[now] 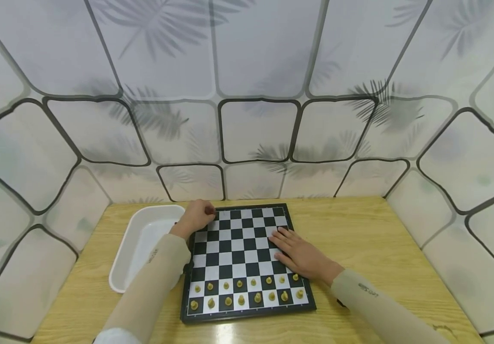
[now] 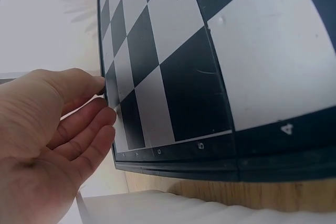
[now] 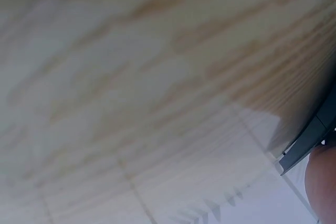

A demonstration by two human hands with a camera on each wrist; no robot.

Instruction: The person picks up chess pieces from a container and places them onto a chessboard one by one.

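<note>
A black-and-white chessboard (image 1: 238, 246) lies on the table, with rows of gold chess pieces (image 1: 257, 297) on the two ranks nearest me. At the board's far left corner is my left hand (image 1: 195, 217). Its thumb and index finger pinch a small dark chess piece (image 2: 101, 91), mostly hidden by the fingertips. My right hand (image 1: 302, 255) rests on the board's right side with fingers extended over the squares. Only a blurred bit of that hand (image 3: 321, 182) shows in the right wrist view, beside the board's dark edge (image 3: 310, 135).
A white plastic tray (image 1: 119, 258) stands left of the board, partly covered by my left forearm. Wood-grain tabletop (image 1: 354, 229) extends to the right. A patterned wall covering (image 1: 259, 129) rises behind the table and at both sides.
</note>
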